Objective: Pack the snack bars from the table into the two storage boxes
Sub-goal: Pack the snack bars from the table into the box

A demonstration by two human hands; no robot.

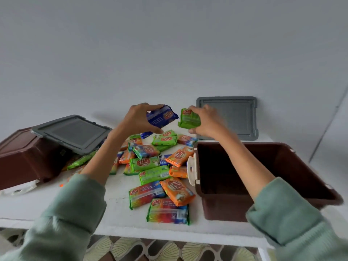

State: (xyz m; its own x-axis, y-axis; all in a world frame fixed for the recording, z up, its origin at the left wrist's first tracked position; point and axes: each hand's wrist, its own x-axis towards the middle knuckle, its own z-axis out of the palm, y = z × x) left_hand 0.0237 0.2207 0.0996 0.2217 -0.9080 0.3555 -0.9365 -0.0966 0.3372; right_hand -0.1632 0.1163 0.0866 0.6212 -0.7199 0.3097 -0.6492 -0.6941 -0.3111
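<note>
Several green, orange and blue snack bars [150,166] lie in a heap on the white table [120,219]. My left hand [139,119] grips a blue snack bar [163,117] above the far end of the heap. My right hand [205,121] grips a green snack bar [188,118] close beside it. An open brown storage box [282,162] stands at the right and looks empty. A second brown storage box [24,157] lies tipped on its side at the left, with bars spilling from its mouth.
One grey lid [73,132] leans on the tipped box. Another grey lid [235,115] stands against the wall behind the right box. A white latch piece [17,189] lies at the table's left edge. Patterned floor shows below the table's front edge.
</note>
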